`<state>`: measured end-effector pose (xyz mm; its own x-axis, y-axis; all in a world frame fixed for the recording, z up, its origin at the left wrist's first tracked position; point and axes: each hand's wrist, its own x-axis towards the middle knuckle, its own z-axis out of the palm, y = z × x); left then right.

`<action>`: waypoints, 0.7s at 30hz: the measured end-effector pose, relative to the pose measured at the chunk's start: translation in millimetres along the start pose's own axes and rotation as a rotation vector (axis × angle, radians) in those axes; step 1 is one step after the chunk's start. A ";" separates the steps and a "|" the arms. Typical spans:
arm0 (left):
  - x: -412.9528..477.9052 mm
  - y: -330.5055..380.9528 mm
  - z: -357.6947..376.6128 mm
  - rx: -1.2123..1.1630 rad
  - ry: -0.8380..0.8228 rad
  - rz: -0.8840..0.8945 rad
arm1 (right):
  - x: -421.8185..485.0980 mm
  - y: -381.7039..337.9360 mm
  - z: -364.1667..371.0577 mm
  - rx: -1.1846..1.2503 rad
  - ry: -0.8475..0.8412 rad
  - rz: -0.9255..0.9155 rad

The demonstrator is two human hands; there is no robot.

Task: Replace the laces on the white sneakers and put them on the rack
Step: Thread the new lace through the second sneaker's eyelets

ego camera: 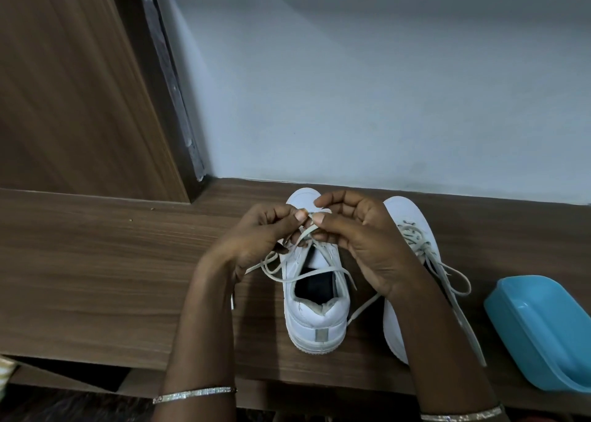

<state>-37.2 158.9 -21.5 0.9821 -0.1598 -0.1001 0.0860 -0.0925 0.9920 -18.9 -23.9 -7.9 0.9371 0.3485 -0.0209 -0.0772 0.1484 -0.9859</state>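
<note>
Two white sneakers stand side by side on a wooden shelf top [96, 261], toes toward the wall. The left sneaker [315, 319] has its off-white lace [307, 277] hanging loose across the opening and over both sides. My left hand [259, 239] and my right hand [361, 239] meet above its tongue, each pinching the lace between thumb and fingers. The right sneaker [406, 216] is partly hidden behind my right forearm; its lace [447, 271] is threaded and trails off toward the shelf's front edge.
A blue plastic tray [543, 332] lies on the shelf to the right of the sneakers. A pale wall [351, 85] rises just behind the toes. A wooden panel [64, 85] stands at the left. Below the front edge, a darker lower level shows.
</note>
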 end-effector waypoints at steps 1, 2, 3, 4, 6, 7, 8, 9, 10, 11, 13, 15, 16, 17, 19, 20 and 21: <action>0.3 -0.2 0.0 0.003 0.003 0.017 | 0.6 -0.5 -1.2 -0.035 -0.010 -0.014; 1.2 -1.7 0.2 -0.002 0.014 0.030 | 0.9 -1.2 -2.3 -0.053 -0.019 -0.026; 1.4 -1.9 1.0 -0.006 0.022 0.031 | 1.0 -1.8 -3.1 -0.050 -0.020 -0.029; 1.6 -1.9 1.7 -0.005 0.014 0.026 | 1.0 -2.2 -4.0 -0.034 -0.018 -0.025; 1.9 -2.7 3.7 0.023 -0.032 0.009 | 0.9 -3.0 -4.6 -0.013 -0.007 -0.017; 1.5 -2.4 4.6 0.044 -0.054 -0.005 | 0.7 -2.9 -4.4 -0.009 0.001 -0.016; 0.4 -0.2 5.8 0.066 -0.082 -0.011 | 0.6 -2.5 -4.2 -0.007 0.013 -0.018; -1.9 2.3 7.1 0.087 -0.109 -0.006 | 0.6 -2.1 -4.1 -0.013 0.032 -0.025; -3.4 3.7 7.7 0.111 -0.132 0.011 | 1.0 -1.6 -4.8 -0.030 0.063 -0.045; -4.9 5.2 7.9 0.126 -0.143 0.026 | 1.9 -0.8 -6.3 -0.061 0.101 -0.075; -5.9 6.4 5.4 0.140 -0.132 0.047 | 3.9 1.8 -10.6 -0.140 0.167 -0.143; -3.4 4.5 1.6 0.206 -0.078 0.084 | 5.6 4.7 -12.6 -0.167 0.209 -0.173; -1.9 4.0 1.0 0.258 -0.065 0.101 | 5.8 5.8 -12.5 -0.164 0.218 -0.173; -0.2 2.2 0.4 0.303 -0.060 0.120 | 5.5 6.4 -10.9 -0.157 0.220 -0.166; 1.2 1.7 3.6 0.344 -0.063 0.170 | 5.2 7.6 -6.1 -0.118 0.218 -0.136; 2.1 1.6 5.6 0.346 -0.058 0.188 | 4.8 8.4 -3.8 -0.099 0.214 -0.113; 3.3 1.5 6.8 0.343 -0.051 0.193 | 5.0 9.7 -1.4 -0.098 0.204 -0.087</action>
<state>-35.0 151.6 -20.9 0.9643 -0.2543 0.0736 -0.1691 -0.3775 0.9104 -14.4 -22.0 -17.7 0.9889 0.1425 0.0417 0.0312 0.0754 -0.9967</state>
